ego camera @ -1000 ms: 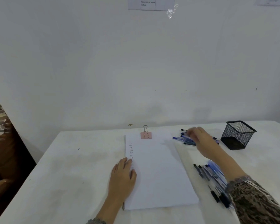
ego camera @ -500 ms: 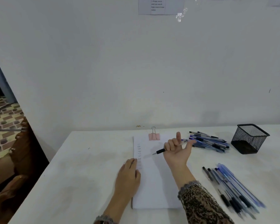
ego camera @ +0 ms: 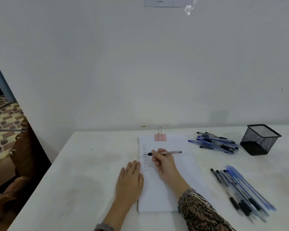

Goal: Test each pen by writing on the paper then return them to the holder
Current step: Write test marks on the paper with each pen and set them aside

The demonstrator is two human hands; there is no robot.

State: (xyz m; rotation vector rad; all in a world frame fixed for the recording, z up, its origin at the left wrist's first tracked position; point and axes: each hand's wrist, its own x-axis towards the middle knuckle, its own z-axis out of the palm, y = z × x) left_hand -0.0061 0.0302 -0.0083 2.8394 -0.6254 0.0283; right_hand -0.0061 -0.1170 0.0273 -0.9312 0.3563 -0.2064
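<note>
Now: make one clean test mark with the pen in hand

Your right hand (ego camera: 163, 162) pinches a clear-barrelled pen (ego camera: 167, 152) between thumb and fingers. Its black tip is over the left margin of the paper (ego camera: 178, 180), at a column of small test marks (ego camera: 145, 157). Whether the tip touches the sheet I cannot tell.

Your left hand (ego camera: 130, 179) lies flat with straight fingers, pressing the paper's left edge, partly on the table (ego camera: 90, 172). A pink binder clip (ego camera: 160, 137) grips the sheet at its far edge.

The mesh holder (ego camera: 260, 139) stands toward the table's far right corner, and no pen shows standing in it. One heap of pens (ego camera: 215, 144) lies just beside it along the far edge. A second spread of pens (ego camera: 240, 189) lies nearer the right front.

The barrel looks almost level with the sheet, so lift its back end until the ball can roll. Aim for a free spot in the column so the new mark cannot be mistaken for another. Press lightly, and hold the sheet down with the flat hand so it does not slide. Judge the line before you carry this pen to the holder.
</note>
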